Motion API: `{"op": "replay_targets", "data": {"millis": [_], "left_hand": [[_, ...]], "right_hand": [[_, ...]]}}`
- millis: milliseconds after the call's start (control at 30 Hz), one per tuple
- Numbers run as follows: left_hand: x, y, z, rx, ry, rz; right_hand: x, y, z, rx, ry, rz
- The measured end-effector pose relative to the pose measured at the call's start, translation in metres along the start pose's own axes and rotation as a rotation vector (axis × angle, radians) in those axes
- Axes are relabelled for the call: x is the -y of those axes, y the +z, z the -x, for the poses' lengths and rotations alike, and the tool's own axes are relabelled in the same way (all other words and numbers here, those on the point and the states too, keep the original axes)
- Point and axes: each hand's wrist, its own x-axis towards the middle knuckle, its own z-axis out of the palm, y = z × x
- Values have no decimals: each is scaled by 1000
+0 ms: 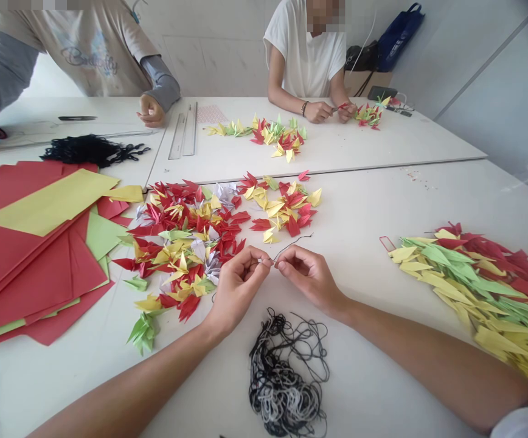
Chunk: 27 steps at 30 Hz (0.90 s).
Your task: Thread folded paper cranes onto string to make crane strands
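Note:
My left hand (239, 283) and my right hand (307, 274) meet above the white table (373, 201), both pinched closed. Between their fingertips is a small pale bead or knot on a thin black thread (294, 241), whose free end curls away past my right hand. Just beyond my left hand lies a heap of small folded paper cranes (186, 237) in red, yellow, green and white. A tangle of black thread (286, 377) lies on the table near me, between my forearms.
Sheets of red, yellow and green paper (36, 243) are stacked at left. A strung garland of cranes (483, 286) lies at right. Across the table two other people sit, one handling cranes (368, 114); rulers (184, 131) and more black thread (93, 149) lie there.

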Motion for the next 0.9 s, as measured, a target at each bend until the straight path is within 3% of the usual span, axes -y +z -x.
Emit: {"op": "replay_targets", "data": {"millis": [900], "left_hand": [[0, 0, 0, 4, 24, 13]], "right_hand": [[-2, 0, 1, 9, -4, -34]]}}
